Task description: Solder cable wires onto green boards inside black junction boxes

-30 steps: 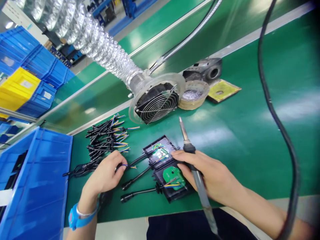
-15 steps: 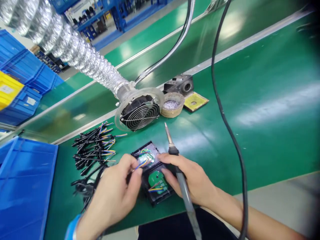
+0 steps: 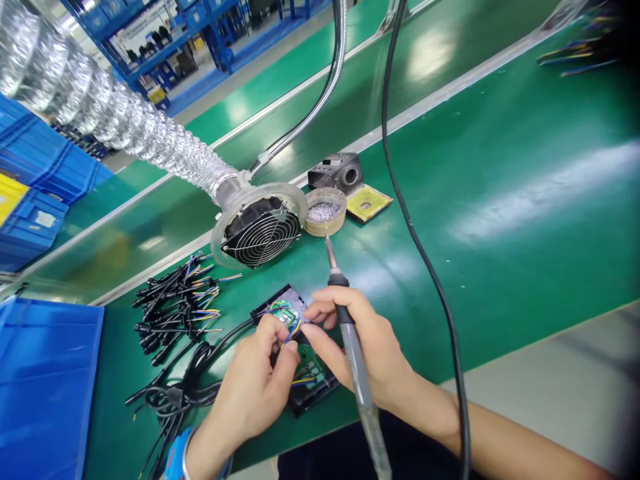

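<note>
One soldering iron point(image 3: 361, 383), gripped in the curled right hand point(image 3: 370, 340), tip pointing away: keep it clear of fingers. Steady the open black case point(image 3: 313, 400) beneath and between the hands. Pinches coloured wires point(image 3: 294, 331) in the nearly closed left hand point(image 3: 255, 373): keep ends apart. Count one iron, one case, two green boards point(image 3: 313, 365); wires too bunched to number.

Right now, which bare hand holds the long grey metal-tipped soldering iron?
The right hand holds that soldering iron; the left hand instead pinches thin blue and yellow wires.
</note>
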`<state>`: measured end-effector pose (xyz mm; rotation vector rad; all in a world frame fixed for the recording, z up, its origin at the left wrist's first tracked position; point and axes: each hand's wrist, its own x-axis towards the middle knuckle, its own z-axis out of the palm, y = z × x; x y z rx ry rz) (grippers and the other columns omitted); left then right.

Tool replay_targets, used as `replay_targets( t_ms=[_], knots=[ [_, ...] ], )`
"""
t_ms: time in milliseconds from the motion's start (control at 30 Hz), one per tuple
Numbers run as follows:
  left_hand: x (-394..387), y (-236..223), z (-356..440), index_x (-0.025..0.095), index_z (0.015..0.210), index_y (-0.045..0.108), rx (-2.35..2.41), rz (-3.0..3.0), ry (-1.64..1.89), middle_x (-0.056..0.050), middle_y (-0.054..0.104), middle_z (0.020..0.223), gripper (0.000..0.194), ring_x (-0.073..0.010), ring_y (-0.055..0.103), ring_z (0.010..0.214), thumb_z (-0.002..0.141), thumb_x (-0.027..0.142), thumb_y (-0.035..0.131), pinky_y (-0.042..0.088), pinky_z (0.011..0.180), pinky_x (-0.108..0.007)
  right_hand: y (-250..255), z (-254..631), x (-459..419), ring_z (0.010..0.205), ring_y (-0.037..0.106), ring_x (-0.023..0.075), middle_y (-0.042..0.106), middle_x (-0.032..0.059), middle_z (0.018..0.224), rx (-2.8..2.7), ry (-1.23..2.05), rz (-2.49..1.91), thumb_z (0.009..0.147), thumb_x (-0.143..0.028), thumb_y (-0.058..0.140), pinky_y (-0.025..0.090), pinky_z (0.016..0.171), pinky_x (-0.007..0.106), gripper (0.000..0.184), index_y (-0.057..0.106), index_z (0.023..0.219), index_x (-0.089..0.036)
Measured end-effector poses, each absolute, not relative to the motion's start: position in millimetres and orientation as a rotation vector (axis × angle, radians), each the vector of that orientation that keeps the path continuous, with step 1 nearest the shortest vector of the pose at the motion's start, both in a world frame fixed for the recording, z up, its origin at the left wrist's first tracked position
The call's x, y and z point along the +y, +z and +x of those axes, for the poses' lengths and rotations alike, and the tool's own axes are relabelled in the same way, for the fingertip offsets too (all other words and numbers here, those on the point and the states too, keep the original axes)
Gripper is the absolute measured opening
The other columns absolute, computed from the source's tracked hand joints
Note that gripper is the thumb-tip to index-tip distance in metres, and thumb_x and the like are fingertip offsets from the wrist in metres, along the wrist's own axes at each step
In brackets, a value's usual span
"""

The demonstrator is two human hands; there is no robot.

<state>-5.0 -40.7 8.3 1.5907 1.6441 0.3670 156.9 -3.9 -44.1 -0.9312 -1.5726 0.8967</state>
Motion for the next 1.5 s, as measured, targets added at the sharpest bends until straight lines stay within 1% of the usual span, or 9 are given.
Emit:
replay_targets(
  t_ms=[100,233,367,533,700,900,1133,1367,1500],
  knots=[
    [-41,4,-4,0.023,0.084,0.043,1.637,1.573,0.443,0.004,0.052,0.069,0.013,-0.0124,0.048,0.059,0.095,0.030,0.045,0.037,0.055,-0.024,-41,155,-4,0.069,0.067,0.0087,0.068,-0.0036,0.081,-1.551,1.064,-0.899,0.085,-0.015,0.062,0.056,0.067,0.018,0.034,0.046,0.114,-0.023],
    [-44,-4,-5,0.022,0.079,0.044,1.565,1.393,0.724,0.003,0.049,0.082,0.015,-0.0087,0.046,0.059,0.092,0.028,0.049,0.041,0.051,-0.021,-41,155,-5,0.070,0.070,0.0120,0.072,-0.0012,0.082,-1.548,1.099,-0.887,0.087,-0.019,0.061,0.055,0.058,0.018,0.031,0.046,0.114,-0.023],
    [-48,-9,-5,0.022,0.081,0.044,1.503,1.143,0.892,0.002,0.049,0.083,0.017,-0.0072,0.047,0.052,0.091,0.034,0.051,0.041,0.043,-0.020,-44,155,-7,0.073,0.071,0.0133,0.072,0.0004,0.085,-1.556,1.136,-0.877,0.088,-0.018,0.060,0.055,0.061,0.020,0.031,0.045,0.115,-0.023],
    [-47,-2,-5,0.021,0.079,0.052,1.602,1.320,0.705,0.006,0.046,0.061,0.011,-0.0087,0.043,0.053,0.087,0.028,0.056,0.036,0.049,-0.020,-46,161,-5,0.070,0.065,0.0103,0.066,-0.0026,0.082,-1.607,1.125,-0.788,0.088,-0.014,0.060,0.053,0.066,0.021,0.036,0.043,0.118,-0.024],
    [-49,2,-8,0.019,0.076,0.066,1.689,1.606,0.652,0.003,0.051,0.063,0.011,-0.0094,0.044,0.058,0.085,0.024,0.062,0.034,0.054,-0.022,-42,173,3,0.063,0.056,0.0081,0.060,-0.0039,0.078,-1.785,1.276,-0.665,0.092,-0.015,0.055,0.049,0.061,0.019,0.028,0.045,0.117,-0.022],
    [-56,0,-12,0.020,0.077,0.069,1.591,1.616,0.619,0.002,0.056,0.066,0.010,-0.0102,0.048,0.058,0.084,0.027,0.066,0.037,0.053,-0.021,-35,181,13,0.069,0.060,0.0076,0.061,-0.0050,0.079,-1.993,1.407,-0.573,0.086,-0.004,0.055,0.049,0.066,0.018,0.029,0.050,0.108,-0.022],
    [-61,-10,0,0.020,0.078,0.066,1.853,1.862,0.433,0.000,0.059,0.071,0.012,-0.0134,0.055,0.063,0.086,0.022,0.057,0.040,0.058,-0.025,-55,192,14,0.081,0.059,0.0165,0.068,0.0034,0.093,-2.123,0.967,-0.574,0.081,-0.007,0.057,0.052,0.074,0.030,0.035,0.054,0.113,-0.020],
    [-64,-24,3,0.025,0.073,0.071,2.063,2.037,0.476,-0.007,0.060,0.098,0.011,-0.0286,0.047,0.100,0.079,0.020,0.063,0.038,0.086,-0.047,-84,176,-11,0.085,0.065,0.0198,0.070,0.0041,0.092,-2.105,0.692,-0.655,0.081,-0.004,0.053,0.055,0.082,0.040,0.037,0.056,0.112,-0.024],
    [-63,-28,1,0.025,0.072,0.071,2.008,1.903,0.436,-0.007,0.057,0.108,0.012,-0.0308,0.041,0.108,0.080,0.020,0.064,0.035,0.091,-0.052,-80,172,-16,0.086,0.067,0.0204,0.071,0.0062,0.091,-2.018,0.676,-0.697,0.082,-0.001,0.052,0.056,0.080,0.038,0.033,0.058,0.109,-0.020]
  ],
)
